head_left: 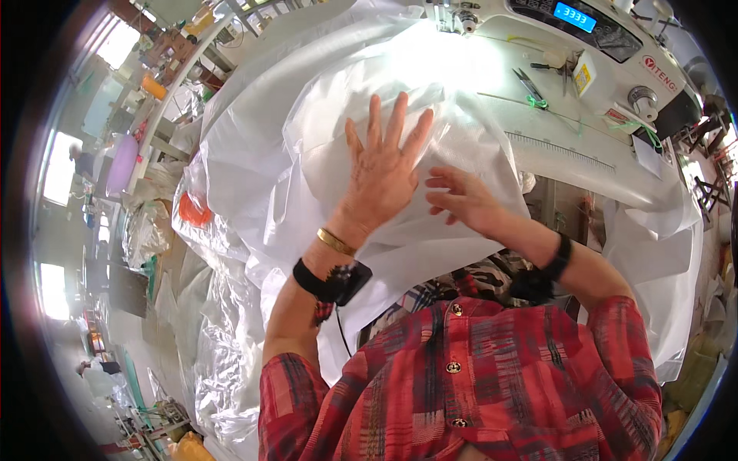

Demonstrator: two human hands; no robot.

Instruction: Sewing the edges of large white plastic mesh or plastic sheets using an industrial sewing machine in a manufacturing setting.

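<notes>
A large sheet of thin, white, slightly glossy material (323, 165) spreads over the sewing table and hangs toward my lap in folds. My left hand (382, 173) is over the middle of it, palm down with the fingers spread; it appears to rest on the sheet. To its right, my right hand (465, 201) is over the nearer part of the sheet. Its fingers are loosely bent and apart, with nothing visible in them. Beyond both hands, the needle area of a sewing machine (453, 19) stands at the sheet's far edge, under a bright glare.
Thread snips (530, 88) with green handles lie right of the glare, near a small white box (592, 75). A ruler scale (561, 150) runs along the table's near edge. Crumpled clear plastic (223, 361) and an orange piece (194, 209) are at my left.
</notes>
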